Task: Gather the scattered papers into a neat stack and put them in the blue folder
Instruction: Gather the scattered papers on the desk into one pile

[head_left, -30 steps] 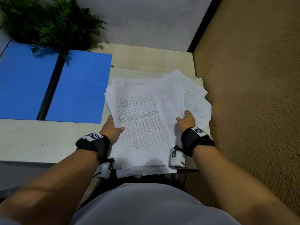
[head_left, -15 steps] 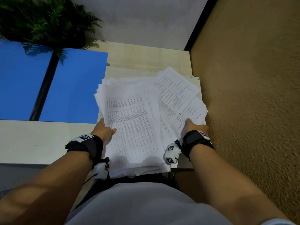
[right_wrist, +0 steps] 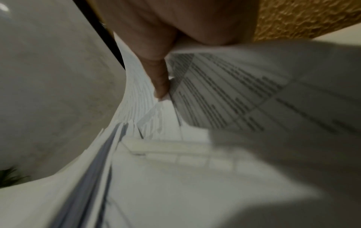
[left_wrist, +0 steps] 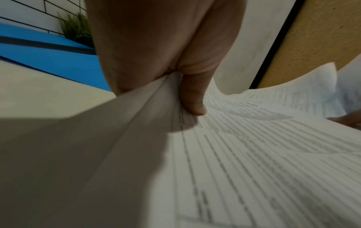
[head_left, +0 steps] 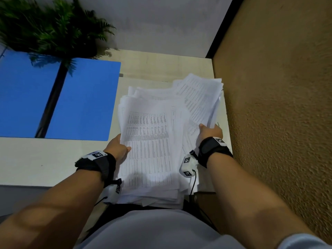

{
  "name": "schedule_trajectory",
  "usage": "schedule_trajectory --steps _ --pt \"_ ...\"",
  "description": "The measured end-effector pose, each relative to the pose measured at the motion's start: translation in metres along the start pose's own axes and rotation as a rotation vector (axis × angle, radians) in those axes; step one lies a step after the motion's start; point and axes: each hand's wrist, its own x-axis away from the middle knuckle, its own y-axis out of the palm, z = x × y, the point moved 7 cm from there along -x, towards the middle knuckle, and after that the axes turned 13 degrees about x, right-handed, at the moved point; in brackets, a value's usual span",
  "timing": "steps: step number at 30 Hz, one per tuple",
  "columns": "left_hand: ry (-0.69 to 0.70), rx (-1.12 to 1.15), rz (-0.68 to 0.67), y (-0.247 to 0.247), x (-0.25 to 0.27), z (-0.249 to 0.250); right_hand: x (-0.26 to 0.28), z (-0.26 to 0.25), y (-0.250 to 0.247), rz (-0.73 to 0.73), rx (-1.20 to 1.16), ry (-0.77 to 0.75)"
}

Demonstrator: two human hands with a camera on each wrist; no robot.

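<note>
The right hand (head_left: 210, 131) has slid out to the far right edge of the loose pile of white printed papers (head_left: 152, 141) and now lifts the skewed sheets there, so they stand up off the heap where half a second ago they lay fanned flat. In the right wrist view its thumb (right_wrist: 159, 74) pinches the raised sheets; the other fingers are under the paper and I cannot tell how they lie. The left hand (head_left: 118, 148) has kept its place on the left edge, thumb (left_wrist: 193, 95) pressed on top, fingers tucked beneath.

So the strays are coming in, but the pile is still ragged, corners jutting at the top. It sits on the pale wooden table (head_left: 36, 159), its near edge overhanging, just right of the open blue folder (head_left: 86, 97), which lies flat and empty.

Both wrist views are blurred. A dark green fern (head_left: 53, 29) covers the folder's far corner, and its left half runs out of frame.
</note>
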Motion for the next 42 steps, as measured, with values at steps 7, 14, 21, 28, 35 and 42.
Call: schedule_trajectory --steps 7,14,21,28,35,42 --pt "0.039 -0.045 0.004 0.001 -0.001 0.006 0.023 -0.041 -0.064 0.274 -0.082 -0.290" --pt "0.009 0.097 0.013 0.004 -0.002 0.003 0.071 -0.094 -0.173 0.658 -0.184 -0.620" --pt "0.021 0.219 0.006 0.006 -0.016 -0.005 0.090 -0.138 -0.175 0.439 -0.237 -0.687" --pt "0.003 0.218 0.064 0.004 0.022 0.017 0.073 -0.060 -0.010 -0.107 0.160 -0.445" --pt "0.033 0.266 0.009 0.008 0.028 0.022 0.041 -0.021 0.014 -0.076 0.135 -0.212" --pt "0.093 0.320 -0.076 0.019 -0.009 -0.007 0.040 -0.040 0.056 -0.327 0.267 -0.381"
